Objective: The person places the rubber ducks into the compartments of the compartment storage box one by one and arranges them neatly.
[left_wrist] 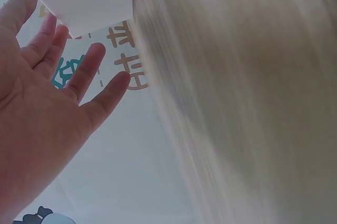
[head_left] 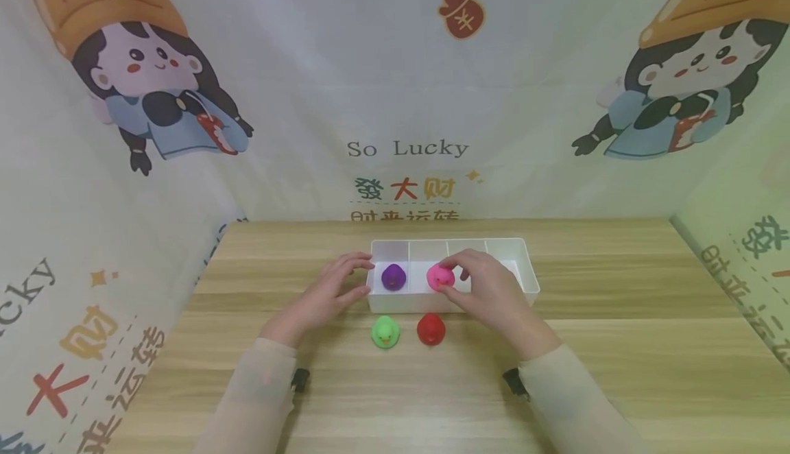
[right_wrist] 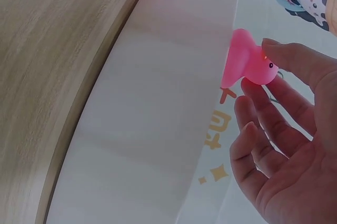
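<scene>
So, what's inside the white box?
In the box, a purple duck sits leftmost. The right hand pinches a pink duck at the next compartment and hides parts of the others from view.

Left forearm (head_left: 253, 392) and right forearm (head_left: 574, 399) reach forward, converging inward, left hand (head_left: 330, 293) extended with fingers spread and thumb apart, right hand (head_left: 494, 293) pinching between thumb and fingertips, its outer fingers bent.

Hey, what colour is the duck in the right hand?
Pink toy duck, clearest in the right wrist view.
</scene>
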